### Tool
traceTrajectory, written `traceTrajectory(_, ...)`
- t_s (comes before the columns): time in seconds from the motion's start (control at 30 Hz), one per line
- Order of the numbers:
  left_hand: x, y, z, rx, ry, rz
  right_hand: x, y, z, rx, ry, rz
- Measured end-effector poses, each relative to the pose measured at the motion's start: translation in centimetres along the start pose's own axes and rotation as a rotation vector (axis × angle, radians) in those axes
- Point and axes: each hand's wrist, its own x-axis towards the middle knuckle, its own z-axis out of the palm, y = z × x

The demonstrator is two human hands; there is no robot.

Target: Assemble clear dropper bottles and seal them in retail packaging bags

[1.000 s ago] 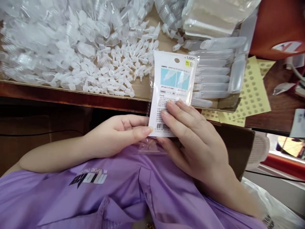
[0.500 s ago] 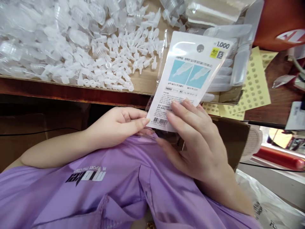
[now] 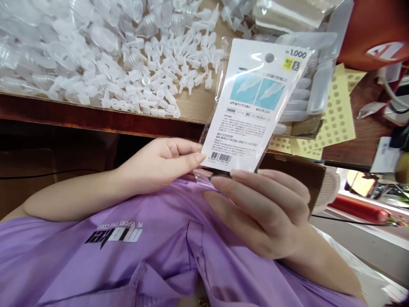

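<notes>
A clear plastic package (image 3: 246,128) with a printed white card inside is tilted up in front of me. The card carries two blue pictures, a barcode and a "1,000" price mark. My left hand (image 3: 169,162) pinches its lower left corner, thumb on the printed face. At the package's lower edge, my right hand (image 3: 268,209) has its fingers bent and its thumb and index fingertip at the loose clear flap (image 3: 204,179). The exact grip of those fingertips is partly hidden.
Many small translucent nozzle tips (image 3: 153,94) and clear bottles (image 3: 105,42) lie in a cardboard tray (image 3: 191,108). Translucent tubes (image 3: 300,96) fill a box behind the package. Yellow sticker sheets (image 3: 338,111) lie at right, beside an orange container (image 3: 373,30).
My right hand has slid off the card's printed face, down to the package's lower edge, its fingers curling. My left hand keeps its hold on the corner.
</notes>
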Motion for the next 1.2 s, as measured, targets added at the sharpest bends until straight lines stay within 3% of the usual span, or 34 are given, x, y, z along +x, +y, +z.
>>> traceTrajectory(0.2, 0.1, 0.0, -0.3, -0.003, 0.003, -0.015, 0.3, 0.4, 0.5, -0.004, 0.074, -0.025)
traceTrajectory(0.4, 0.1, 0.0, -0.4, -0.006, 0.003, -0.058, 0.7, 0.7, -0.6, 0.036, -0.014, -0.065)
traceTrajectory(0.53, 0.1, -0.1, -0.5, 0.021, 0.015, -0.042, 1.8, 0.9, -1.4, 0.132, -0.116, 0.112)
traceTrajectory(0.77, 0.4, -0.2, -0.5, 0.053, -0.019, 0.007, 4.2, 1.6, -0.2, 0.182, -0.208, 0.403)
traceTrajectory(1.2, 0.3, 0.1, -1.0, 0.002, -0.163, -0.008, 5.2, 1.2, 0.0, -0.033, -0.311, 0.412)
